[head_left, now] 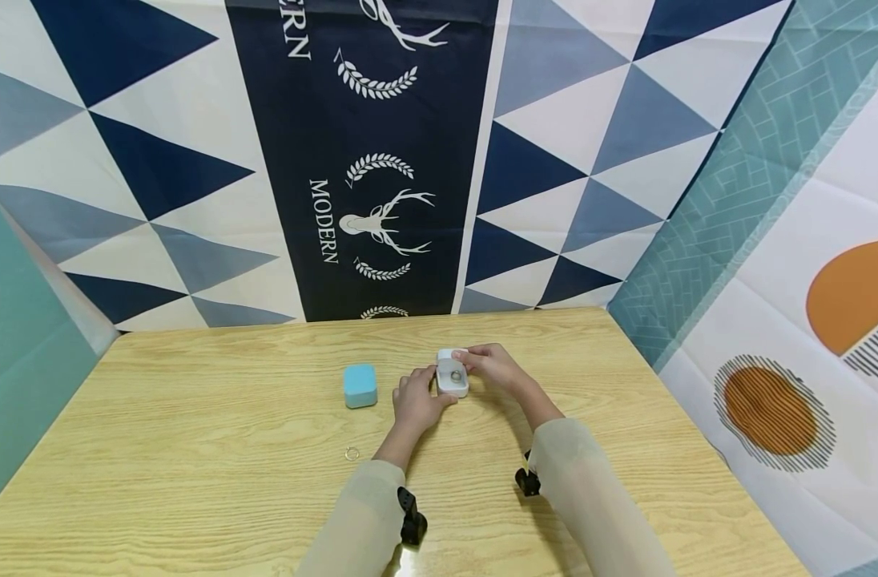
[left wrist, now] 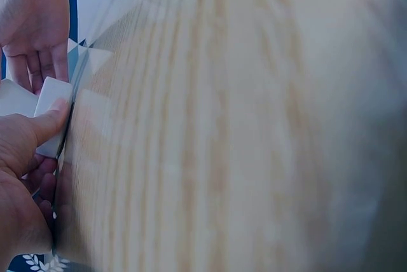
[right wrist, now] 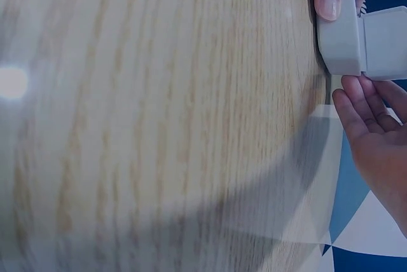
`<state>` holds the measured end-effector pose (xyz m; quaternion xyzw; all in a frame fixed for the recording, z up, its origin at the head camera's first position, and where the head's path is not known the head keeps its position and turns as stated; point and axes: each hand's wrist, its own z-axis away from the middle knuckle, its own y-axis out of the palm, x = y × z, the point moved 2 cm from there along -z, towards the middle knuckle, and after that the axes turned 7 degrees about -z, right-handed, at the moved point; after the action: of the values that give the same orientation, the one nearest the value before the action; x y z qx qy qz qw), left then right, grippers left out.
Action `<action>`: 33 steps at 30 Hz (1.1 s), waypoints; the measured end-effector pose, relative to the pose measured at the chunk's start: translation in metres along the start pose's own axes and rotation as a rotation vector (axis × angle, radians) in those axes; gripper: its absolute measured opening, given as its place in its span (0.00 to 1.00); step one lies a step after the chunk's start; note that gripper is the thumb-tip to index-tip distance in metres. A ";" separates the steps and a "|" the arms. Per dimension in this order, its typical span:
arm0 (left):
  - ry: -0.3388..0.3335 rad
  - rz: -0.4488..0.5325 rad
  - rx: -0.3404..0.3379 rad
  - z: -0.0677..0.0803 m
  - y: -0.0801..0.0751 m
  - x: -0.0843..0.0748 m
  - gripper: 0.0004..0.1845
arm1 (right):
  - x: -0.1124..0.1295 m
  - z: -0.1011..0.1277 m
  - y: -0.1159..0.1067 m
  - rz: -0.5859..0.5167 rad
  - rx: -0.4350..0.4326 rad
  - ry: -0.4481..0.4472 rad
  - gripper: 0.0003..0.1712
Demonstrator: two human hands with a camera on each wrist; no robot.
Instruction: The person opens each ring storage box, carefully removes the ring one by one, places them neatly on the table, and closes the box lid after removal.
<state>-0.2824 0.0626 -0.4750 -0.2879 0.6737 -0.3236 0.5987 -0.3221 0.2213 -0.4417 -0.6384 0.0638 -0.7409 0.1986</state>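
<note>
A small white ring box stands on the wooden table with its lid raised, and a ring sits inside it. My left hand grips the lower part of the box, its thumb across the front, as the left wrist view shows with the box base. On the other side, my right hand holds the raised lid, thumb over it and fingers by the hinge side. Left of the hands is a closed light-blue box. A thin loose ring lies nearer, beside the left wrist.
The wood-grain table ends at a patterned cloth backdrop behind. Teal and white cloth hangs along the right side. Black wrist cameras are strapped under both forearms.
</note>
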 end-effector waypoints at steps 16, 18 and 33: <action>0.005 0.003 -0.004 0.000 0.000 0.000 0.35 | -0.001 -0.002 -0.001 -0.017 0.007 0.006 0.30; 0.007 0.002 -0.007 0.000 0.000 0.001 0.35 | 0.000 -0.002 -0.001 -0.010 0.012 0.001 0.31; 0.002 0.005 -0.002 0.001 -0.002 0.000 0.35 | 0.005 0.000 -0.001 -0.024 0.031 0.011 0.32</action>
<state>-0.2817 0.0617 -0.4736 -0.2864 0.6754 -0.3220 0.5985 -0.3224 0.2207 -0.4369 -0.6318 0.0459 -0.7477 0.1991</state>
